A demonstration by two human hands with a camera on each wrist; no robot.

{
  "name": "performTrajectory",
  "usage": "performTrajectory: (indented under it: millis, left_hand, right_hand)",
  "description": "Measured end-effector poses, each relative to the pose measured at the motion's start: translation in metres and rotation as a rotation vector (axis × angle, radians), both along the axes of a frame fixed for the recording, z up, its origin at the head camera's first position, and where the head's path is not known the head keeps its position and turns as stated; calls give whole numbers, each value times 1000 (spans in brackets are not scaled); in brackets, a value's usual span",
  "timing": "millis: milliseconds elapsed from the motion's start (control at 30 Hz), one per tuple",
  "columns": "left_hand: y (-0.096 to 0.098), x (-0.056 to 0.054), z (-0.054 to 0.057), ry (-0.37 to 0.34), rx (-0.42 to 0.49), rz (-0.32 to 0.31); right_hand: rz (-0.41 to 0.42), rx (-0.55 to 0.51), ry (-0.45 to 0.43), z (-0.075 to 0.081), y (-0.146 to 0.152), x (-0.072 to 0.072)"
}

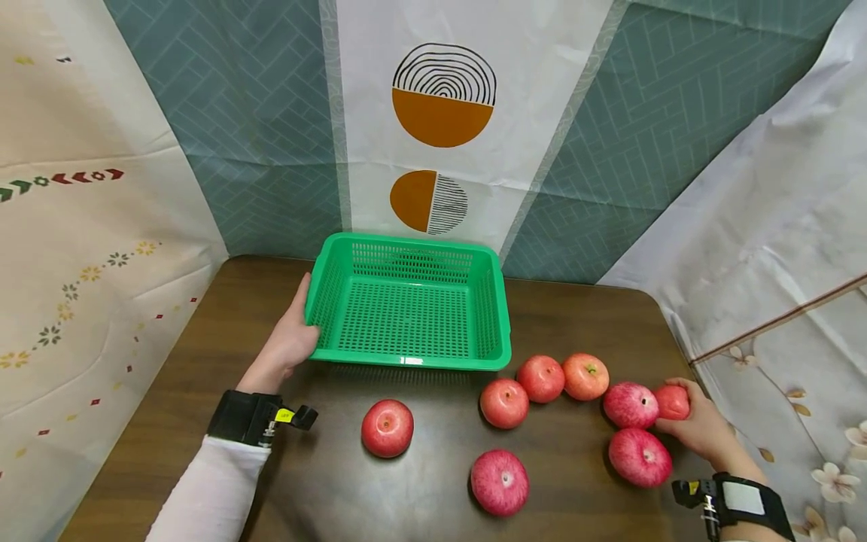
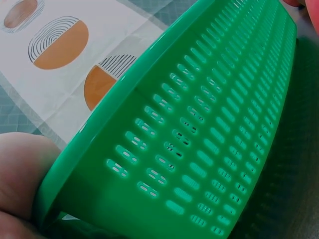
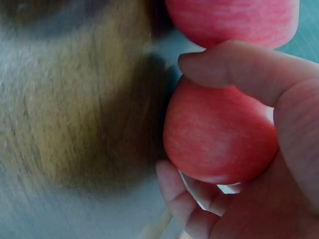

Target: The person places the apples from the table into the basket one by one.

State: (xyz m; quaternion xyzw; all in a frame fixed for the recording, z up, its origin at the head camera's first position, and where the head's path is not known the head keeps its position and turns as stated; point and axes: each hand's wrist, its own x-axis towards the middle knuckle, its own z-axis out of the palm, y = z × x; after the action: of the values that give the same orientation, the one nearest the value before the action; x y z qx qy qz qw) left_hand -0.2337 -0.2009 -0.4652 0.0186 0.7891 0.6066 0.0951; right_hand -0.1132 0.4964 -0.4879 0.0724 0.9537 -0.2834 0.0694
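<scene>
My left hand [image 1: 290, 339] grips the left rim of a green plastic basket [image 1: 413, 362], which has slotted walls and nothing inside. In the left wrist view, part of that hand [image 2: 22, 172] shows at the rim, beside the basket's perforated wall [image 2: 189, 144]. At the far right of the table, my right hand [image 1: 701, 425] holds a red apple [image 1: 671, 403]. The right wrist view has the thumb and fingers curled round this apple [image 3: 219, 132]. Right beside it are two darker pinkish-red apples, one further left [image 1: 630, 405] and one nearer me [image 1: 640, 458].
Between basket and right hand sit three lighter red apples, the left one [image 1: 504, 403], the middle one [image 1: 540, 379] and an orange-red one [image 1: 585, 376]. Nearer me are a red apple [image 1: 387, 428] and a pinkish-red one [image 1: 500, 482]. Patterned cloth [image 1: 271, 113] hangs behind the brown table [image 1: 576, 309].
</scene>
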Motion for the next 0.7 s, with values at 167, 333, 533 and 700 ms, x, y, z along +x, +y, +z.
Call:
performTrajectory:
  millis: [167,333,533,700]
  left_hand:
    - [2,2,1,4,-13,6]
    - [3,3,0,-5,-14,-2]
    - [3,2,-1,-9,-15,-5]
    - [3,4,0,15,-77,-9]
  right_hand:
    - [-11,-30,8,-3,2,4]
    - [-42,-54,19,-4,2,9]
    - [-52,-81,8,-1,1,13]
    - [-96,-41,17,4,0,16]
